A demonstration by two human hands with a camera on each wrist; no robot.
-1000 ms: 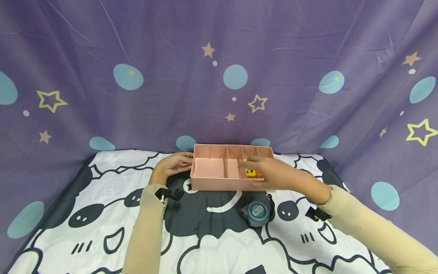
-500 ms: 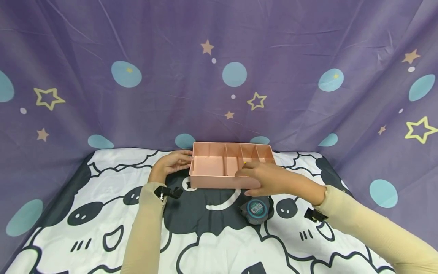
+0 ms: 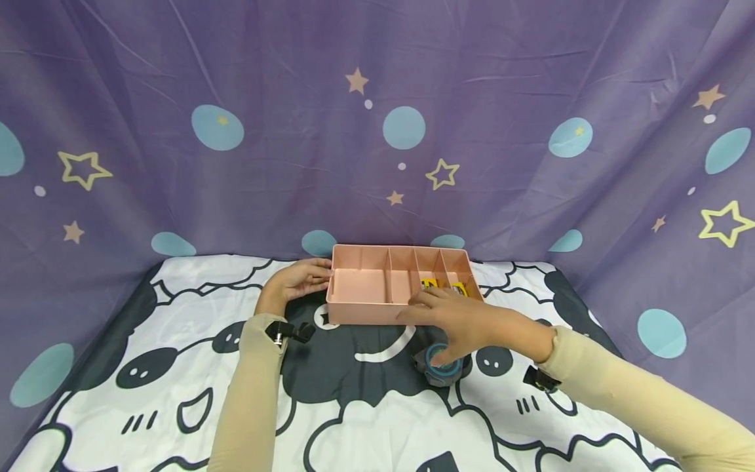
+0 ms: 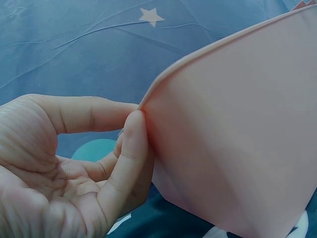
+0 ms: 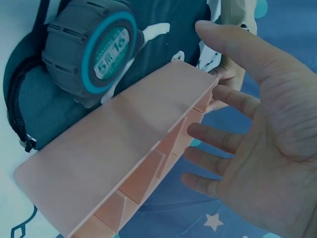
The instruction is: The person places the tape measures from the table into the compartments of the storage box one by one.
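A pink divided box (image 3: 366, 314) stands at the back of the cloth. At its left end my left hand (image 3: 297, 278) pinches the rim corner; in the left wrist view the thumb and a finger (image 4: 130, 144) meet there. My right hand (image 3: 466, 321), fingers spread and holding nothing, hovers between the box's front wall and a grey tape measure (image 5: 111, 52) with a blue ring and a wrist strap. In the head view this hand partly covers the tape measure. Two small yellow items with dark marks, one (image 3: 428, 283) and another (image 3: 459, 288), lie in separate right-hand compartments, partly hidden.
The cloth (image 3: 377, 432) is white and black with cartoon faces. Behind the box hangs a purple curtain (image 3: 283, 183) with stars and dots. The box's large left compartment (image 3: 360, 285) and the narrower one beside it show bare floors.
My right hand has drawn back out of the box's right compartments toward me, leaving the yellow item there, and has spread over the tape measure. The left hand stays at the rim.
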